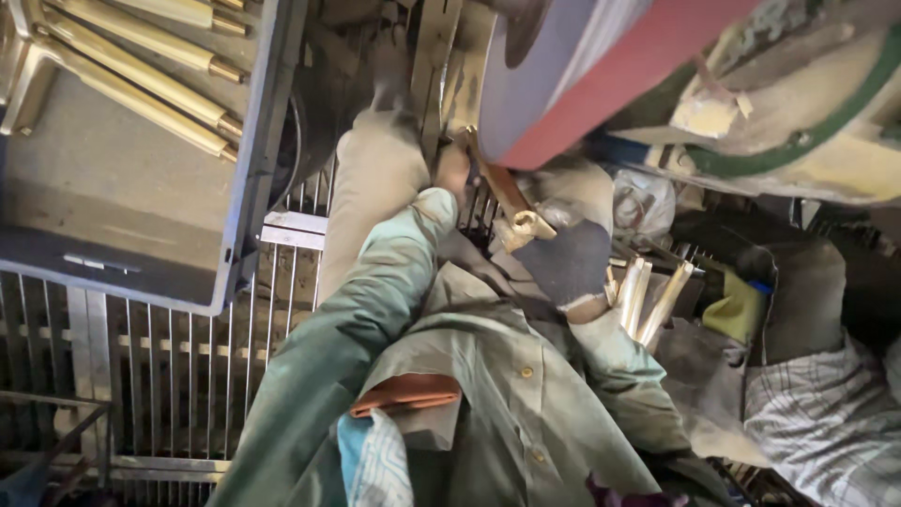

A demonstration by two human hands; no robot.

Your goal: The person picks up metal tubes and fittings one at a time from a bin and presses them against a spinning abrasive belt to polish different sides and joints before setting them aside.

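The brass rod (pixel 502 192) is long and thin, brown along its length with a shiny gold knob at the near end. It is pressed up against the big wheel (pixel 572 75), which is grey on its face and red along its edge. Both hands are closed on the rod. The right hand (pixel 568 263) wears a dark grey glove and grips the gold end. The left hand (pixel 453 167) is bare and holds the rod higher up, right by the wheel. The hands are close together, one at each part of the rod.

More gold rods (pixel 648 300) lean just beside the right hand. A grey tray (pixel 239 225) on the left holds a row of gold rods too. Under it is a metal rack (pixel 178 366) of thin bars. The place looks dusty and crowded. A checked cloth (pixel 826 422) lies at the right.
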